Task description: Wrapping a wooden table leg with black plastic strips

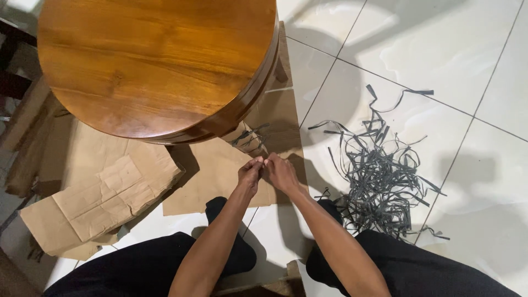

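1. The left hand (pixel 250 173) and right hand (pixel 281 172) meet fingertip to fingertip just below the edge of the round wooden table (pixel 157 66), fingers pinched narrow on something thin between them.
2. What they pinch looks like a dark strip; it is too small to tell for sure.
3. A small bunch of dark strips (pixel 250 138) clings to the wrapped table leg just above the hands, within easy reach.
4. A loose pile of dark strips (pixel 379 176) lies on the white tile floor (pixel 473 49) to the right, apart from the hands.
5. Flattened brown cardboard (pixel 104 198) is spread under the table, seemingly as padding.
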